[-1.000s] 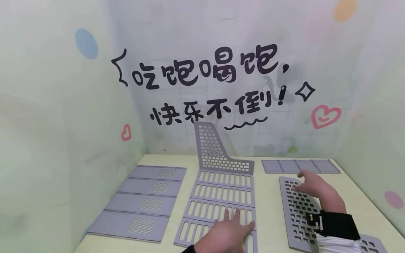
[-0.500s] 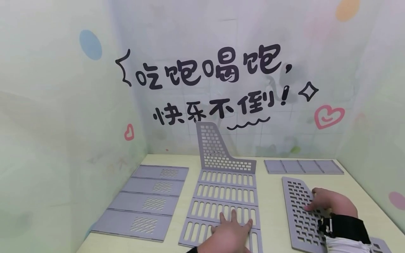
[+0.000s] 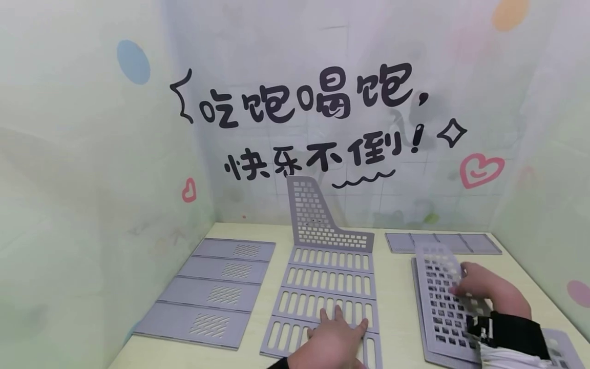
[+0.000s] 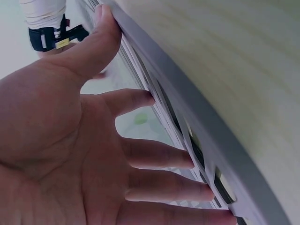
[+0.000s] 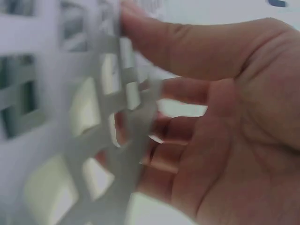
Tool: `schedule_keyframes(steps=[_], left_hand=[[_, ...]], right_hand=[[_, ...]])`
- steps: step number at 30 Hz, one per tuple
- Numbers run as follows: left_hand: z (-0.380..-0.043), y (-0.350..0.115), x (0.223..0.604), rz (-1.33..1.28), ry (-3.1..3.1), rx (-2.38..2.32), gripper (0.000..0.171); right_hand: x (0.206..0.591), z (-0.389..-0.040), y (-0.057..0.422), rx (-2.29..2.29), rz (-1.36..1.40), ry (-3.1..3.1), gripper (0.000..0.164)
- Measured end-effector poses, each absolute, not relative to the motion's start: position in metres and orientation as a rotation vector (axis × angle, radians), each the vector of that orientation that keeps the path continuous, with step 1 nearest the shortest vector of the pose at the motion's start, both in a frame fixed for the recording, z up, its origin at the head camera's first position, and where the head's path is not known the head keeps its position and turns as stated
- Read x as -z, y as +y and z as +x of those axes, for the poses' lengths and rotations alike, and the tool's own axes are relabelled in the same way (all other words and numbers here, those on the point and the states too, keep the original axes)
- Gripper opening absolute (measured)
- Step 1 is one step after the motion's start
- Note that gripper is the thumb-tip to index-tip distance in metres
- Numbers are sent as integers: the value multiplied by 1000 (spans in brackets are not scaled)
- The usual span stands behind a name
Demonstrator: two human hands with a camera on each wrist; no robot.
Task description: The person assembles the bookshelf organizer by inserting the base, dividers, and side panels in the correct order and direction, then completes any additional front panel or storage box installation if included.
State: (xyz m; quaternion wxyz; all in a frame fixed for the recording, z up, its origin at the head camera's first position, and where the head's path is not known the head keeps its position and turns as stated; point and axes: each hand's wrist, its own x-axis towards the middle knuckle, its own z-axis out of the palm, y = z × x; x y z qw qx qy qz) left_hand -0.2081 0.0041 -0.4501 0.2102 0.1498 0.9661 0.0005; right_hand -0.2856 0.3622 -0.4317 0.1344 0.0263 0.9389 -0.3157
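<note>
- At far left I observe four ruled panels (image 3: 214,302) laid flat on the bench (image 3: 262,312) in a column, cross-hatched cut-outs all to the right; the ordered layout probably keeps like parts together.
- Right of these, the slotted panels (image 3: 329,293) lie flat in a column. At its far end, an upright panel (image 3: 300,233) stands on edge against the backdrop of the wall; I cannot tell what supports it.
- The left hand (image 3: 329,338) is unclenched, fingers spread across the nearer slotted panels, and grips nothing. The left wrist view shows fingertips and thumb touching. I judge this contact serves to steady them.
- At right, the held panel (image 3: 449,320) is over the lower perforated panel (image 3: 432,355), offset from it. I cannot tell whether they touch at the near end.
- The right hand (image 3: 495,289) pinches the held panel at its right edge, thumb on one face, fingers behind. An edge grip likely suits so thin a sheet.
- Behind, a segmented strip (image 3: 479,243) lies flat; a corner panel (image 3: 560,341) sits beyond the right wrist, mostly out of frame.
</note>
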Motion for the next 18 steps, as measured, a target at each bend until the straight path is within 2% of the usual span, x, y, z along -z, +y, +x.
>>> schedule_keyframes(steps=[2, 4, 10, 18], left_hand=[[-208, 5, 450, 409, 2688, 6, 91], [-208, 5, 450, 403, 2689, 5, 92], [-209, 6, 451, 402, 2678, 2, 94], [-211, 6, 451, 404, 2674, -16, 94]], right_hand=[[420, -285, 361, 951, -15, 2819, 80], [408, -282, 357, 1009, -92, 2895, 82], [384, -275, 335, 1198, -283, 3085, 55], [389, -289, 295, 1525, -268, 3385, 38]])
